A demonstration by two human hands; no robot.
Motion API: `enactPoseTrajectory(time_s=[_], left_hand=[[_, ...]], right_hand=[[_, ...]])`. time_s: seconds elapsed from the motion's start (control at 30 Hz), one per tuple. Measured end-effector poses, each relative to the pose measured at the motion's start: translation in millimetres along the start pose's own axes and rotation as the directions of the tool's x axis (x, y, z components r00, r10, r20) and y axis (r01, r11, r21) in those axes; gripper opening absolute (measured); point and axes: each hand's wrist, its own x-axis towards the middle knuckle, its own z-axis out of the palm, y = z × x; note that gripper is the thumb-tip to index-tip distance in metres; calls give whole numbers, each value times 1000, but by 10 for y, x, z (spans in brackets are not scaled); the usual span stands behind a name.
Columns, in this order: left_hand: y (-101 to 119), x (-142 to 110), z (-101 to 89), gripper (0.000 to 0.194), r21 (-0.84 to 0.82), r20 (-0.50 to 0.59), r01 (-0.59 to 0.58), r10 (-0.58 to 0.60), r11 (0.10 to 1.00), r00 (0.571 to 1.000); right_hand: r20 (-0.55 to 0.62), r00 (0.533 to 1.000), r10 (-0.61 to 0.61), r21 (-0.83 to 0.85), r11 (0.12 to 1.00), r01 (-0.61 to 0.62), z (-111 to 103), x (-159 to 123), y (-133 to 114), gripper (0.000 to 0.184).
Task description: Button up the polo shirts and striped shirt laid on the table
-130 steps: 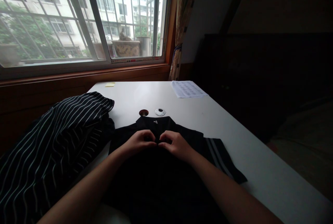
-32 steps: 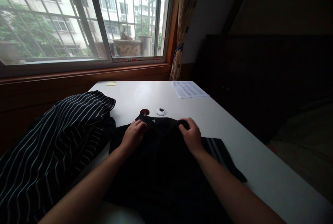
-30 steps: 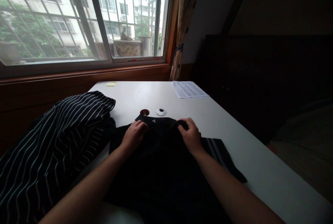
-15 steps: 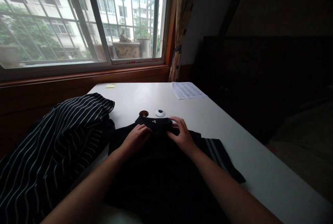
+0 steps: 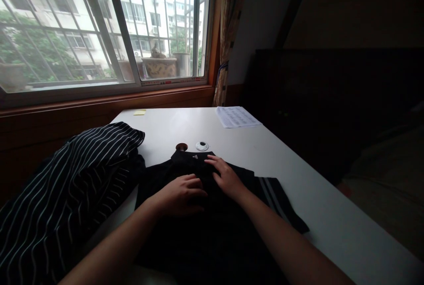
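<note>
A black collared shirt (image 5: 198, 241) lies spread on the white table, its collar toward the far side and a small pale label showing inside the neck. Two grey stripes cross its right sleeve (image 5: 278, 201). My left hand (image 5: 185, 194) rests over the upper chest with its fingers apart, holding nothing that I can see. At the right side of the collar, my right hand (image 5: 225, 174) touches the cloth with fingers spread. To the left, a black garment with white stripes (image 5: 76, 179) is heaped on the table.
Behind the collar are a round hole (image 5: 182, 146) in the table (image 5: 291, 157) and a small white-and-black disc (image 5: 202, 146). Printed sheets (image 5: 236, 117) lie at the far right edge, a yellow note (image 5: 139, 112) at the far left. A barred window (image 5: 159, 24) stands beyond.
My left hand has left the collar and moved toward me, onto the chest of the shirt. The right hand has loosened and shifted slightly nearer; the collar lies flatter.
</note>
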Motion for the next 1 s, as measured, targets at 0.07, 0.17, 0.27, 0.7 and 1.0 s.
enactPoseTrajectory(time_s=[0.07,0.17,0.27,0.7,1.0], left_hand=[[30,8,-15,40,-13,33,-11,12,1000,999],[55,15,-25,51,-12,56,0,1,1000,998],[89,33,-14,47,34,83,4,-6,999,997],[126,66,-19,15,286,-204,93,-34,954,978],[682,127,-570,14,-672,-622,138,-655,728,428]], right_hand=[[-24,999,36,-10,999,-36,6,5,42,60],[-50,996,74,-19,997,-75,8,8,93,57],[-58,995,80,-20,996,-81,4,5,113,58],[-234,972,-22,118,992,51,-301,60,-421,21],[133,987,-92,632,775,-12,12,-164,-857,110]])
